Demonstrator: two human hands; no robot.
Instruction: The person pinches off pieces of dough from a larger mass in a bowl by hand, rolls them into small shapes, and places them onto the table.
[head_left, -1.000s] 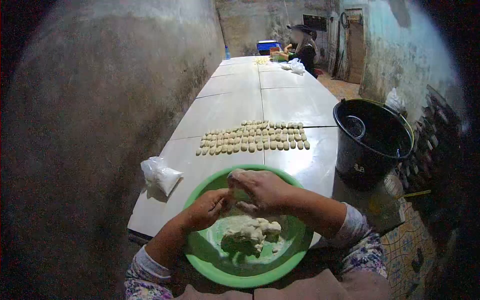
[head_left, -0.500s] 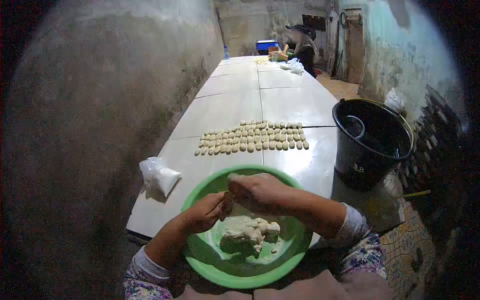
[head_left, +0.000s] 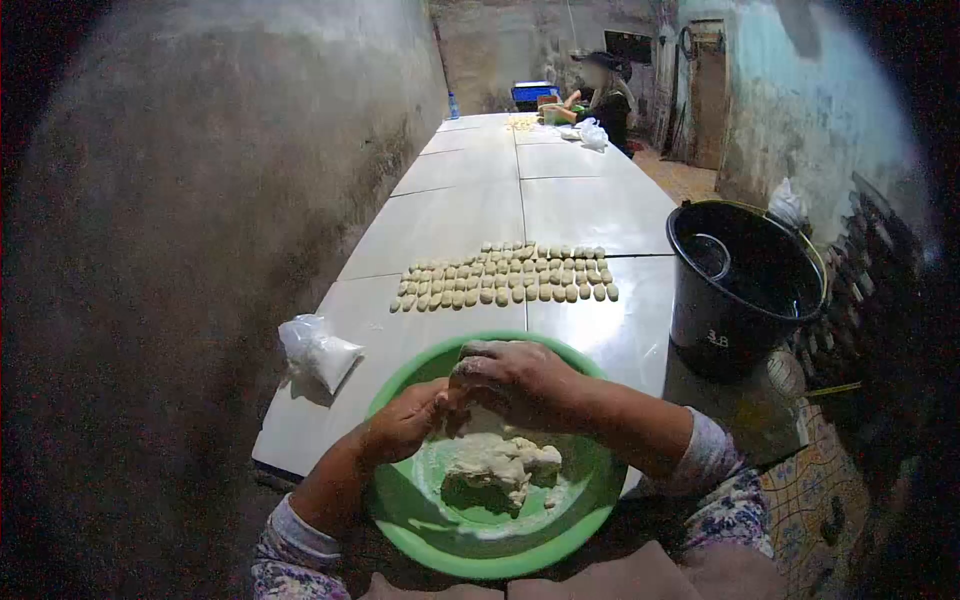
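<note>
Over a green basin (head_left: 478, 566) my two hands meet with curled fingers. My left hand (head_left: 408, 418) is closed, its fingertips against the right one. My right hand (head_left: 520, 382), dusted with white on the knuckles, is bent over the left fingertips. Whatever is pinched between them is hidden by the fingers. Beneath, in the basin, sits a rough lump of pale dough (head_left: 500, 462) with white flour and small crumbs round it. Beyond the rim, several rows of small oval dough pieces (head_left: 502, 280) lie on the white table (head_left: 440, 225).
A plastic bag of white powder (head_left: 322, 355) lies at the table's left edge. On the right stands a large black bucket (head_left: 715, 315) with a dipper-like round rim inside. At the far end a person (head_left: 605, 100) works beside a blue crate (head_left: 533, 92). A wall runs along the left.
My right hand has tilted down and slightly left, its fingers curling further over the left fingertips. My left hand has barely shifted. The dough lump looks the same.
</note>
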